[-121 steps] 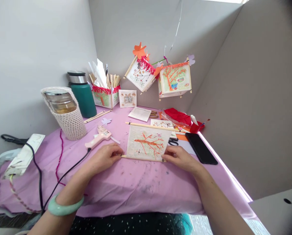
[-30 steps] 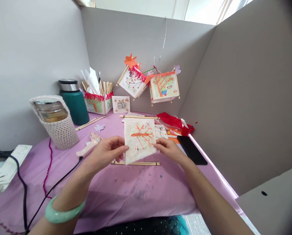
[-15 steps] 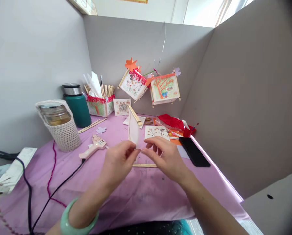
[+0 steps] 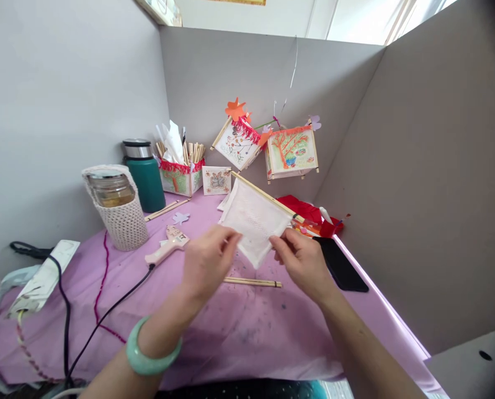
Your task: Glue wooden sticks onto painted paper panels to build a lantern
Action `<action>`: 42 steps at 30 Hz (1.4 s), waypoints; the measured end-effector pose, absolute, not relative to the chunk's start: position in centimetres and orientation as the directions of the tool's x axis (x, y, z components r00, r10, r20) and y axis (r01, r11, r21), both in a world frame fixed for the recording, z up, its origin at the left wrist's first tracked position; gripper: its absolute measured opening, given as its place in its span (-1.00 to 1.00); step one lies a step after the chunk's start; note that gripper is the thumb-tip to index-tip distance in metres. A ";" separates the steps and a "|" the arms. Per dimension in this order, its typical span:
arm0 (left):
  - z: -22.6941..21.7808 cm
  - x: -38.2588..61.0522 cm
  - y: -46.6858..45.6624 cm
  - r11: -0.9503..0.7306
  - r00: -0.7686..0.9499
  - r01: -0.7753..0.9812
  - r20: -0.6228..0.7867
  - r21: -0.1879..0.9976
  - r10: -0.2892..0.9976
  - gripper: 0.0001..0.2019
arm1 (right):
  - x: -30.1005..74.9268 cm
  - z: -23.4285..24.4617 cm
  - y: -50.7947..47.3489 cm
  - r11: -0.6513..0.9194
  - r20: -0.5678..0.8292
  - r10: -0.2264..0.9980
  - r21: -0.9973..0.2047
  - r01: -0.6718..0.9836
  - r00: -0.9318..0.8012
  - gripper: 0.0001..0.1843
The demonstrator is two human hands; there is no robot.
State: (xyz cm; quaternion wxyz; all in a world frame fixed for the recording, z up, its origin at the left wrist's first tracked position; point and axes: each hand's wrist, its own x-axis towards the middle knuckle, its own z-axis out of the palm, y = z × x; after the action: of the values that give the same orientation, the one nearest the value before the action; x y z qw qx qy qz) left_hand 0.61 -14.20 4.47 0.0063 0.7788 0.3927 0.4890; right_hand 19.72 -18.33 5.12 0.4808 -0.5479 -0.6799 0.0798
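Our left hand (image 4: 208,260) and right hand (image 4: 303,260) pinching the lower edges of a white paper panel (image 4: 253,221), blank side toward us, lifted above the purple tablecloth (image 4: 231,327), wooden stick (image 4: 264,198) along its top edge; loose stick (image 4: 253,282) lying beneath; glue gun (image 4: 166,246) left of it; black phone (image 4: 341,266) at right.

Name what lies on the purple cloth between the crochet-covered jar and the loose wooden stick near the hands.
In the head view, a pink glue gun lies between the crochet-covered jar and the wooden stick, its black cord trailing toward the viewer.

A loose stick (image 4: 252,282) lies on the table (image 4: 239,332), glue gun (image 4: 167,246) to its left.
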 end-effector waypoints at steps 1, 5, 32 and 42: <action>4.8 -0.3 -13.5 -0.631 0.118 0.640 0.756 0.438 0.644 -0.83 | 20.6 5.1 -18.2 0.381 0.523 0.851 -0.680 0.626 0.049 -0.70; 4.7 -2.8 -10.7 -0.548 0.185 0.592 0.562 0.591 0.806 -0.68 | 23.6 4.1 -17.5 0.380 0.417 0.908 -0.788 0.484 -0.035 -0.69; -0.6 -3.0 -12.3 -0.429 0.415 0.435 0.246 0.792 0.876 -0.75 | 24.4 -1.0 -17.6 0.358 0.414 0.907 -0.660 0.660 -0.078 -0.74; -1.2 -3.3 -12.2 -0.485 0.443 0.495 0.271 0.721 0.854 -0.75 | 24.5 -1.0 -17.8 0.375 0.417 0.902 -0.623 0.687 -0.115 -0.73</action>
State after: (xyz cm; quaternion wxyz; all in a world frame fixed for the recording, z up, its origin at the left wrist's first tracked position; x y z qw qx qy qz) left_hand -3.33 -12.20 -1.16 0.2827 0.8010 0.4212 0.3179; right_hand 24.55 -17.76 -0.98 0.3867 -0.5415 -0.7334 0.1392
